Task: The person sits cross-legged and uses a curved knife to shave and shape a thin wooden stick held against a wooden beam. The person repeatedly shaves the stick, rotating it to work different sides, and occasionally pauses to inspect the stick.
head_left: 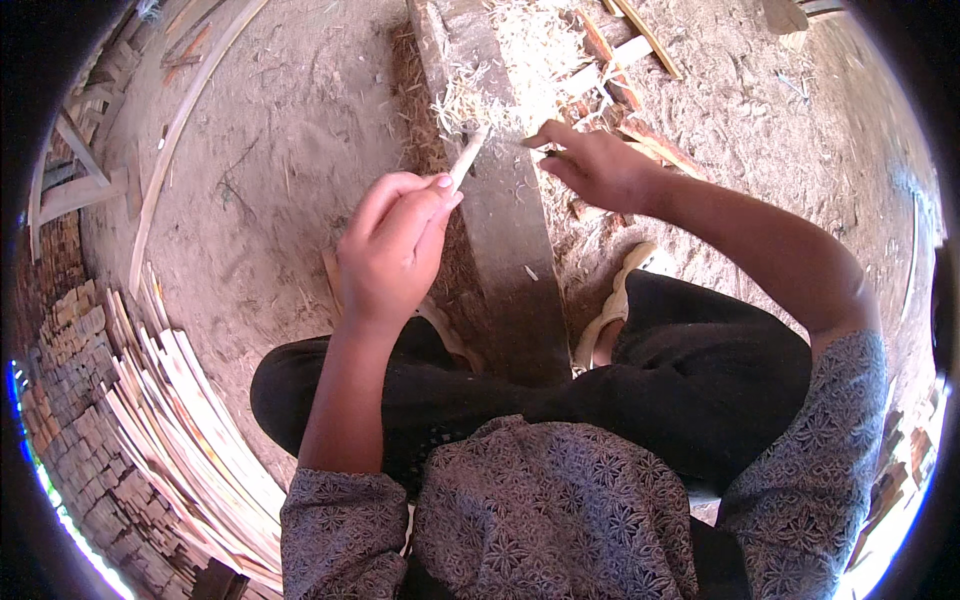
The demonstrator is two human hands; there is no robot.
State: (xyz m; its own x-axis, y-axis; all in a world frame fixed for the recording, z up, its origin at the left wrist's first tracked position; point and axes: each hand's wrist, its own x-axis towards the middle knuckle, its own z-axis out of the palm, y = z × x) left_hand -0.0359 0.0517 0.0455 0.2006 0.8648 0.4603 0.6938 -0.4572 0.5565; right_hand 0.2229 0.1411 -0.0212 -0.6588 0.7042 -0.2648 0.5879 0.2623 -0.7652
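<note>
My left hand (395,235) is closed around a pale, slim wooden stick (468,160). The stick slants up and away, its far end over the thick wooden beam (515,270) between my feet. Curly wood shavings (470,100) lie on the beam just beyond that end. To the right of the beam, my right hand (600,168) is held with curled fingers, apart from the stick. A small brownish tip juts from those fingers toward the beam; what it belongs to is hidden.
Reddish-edged wood offcuts (660,145) and more shavings lie on the dirt floor (300,130) right of the beam. Long pale strips (190,400) are piled at the left, beside stacked short wood pieces (80,430). A long curved strip (180,130) lies farther off at left.
</note>
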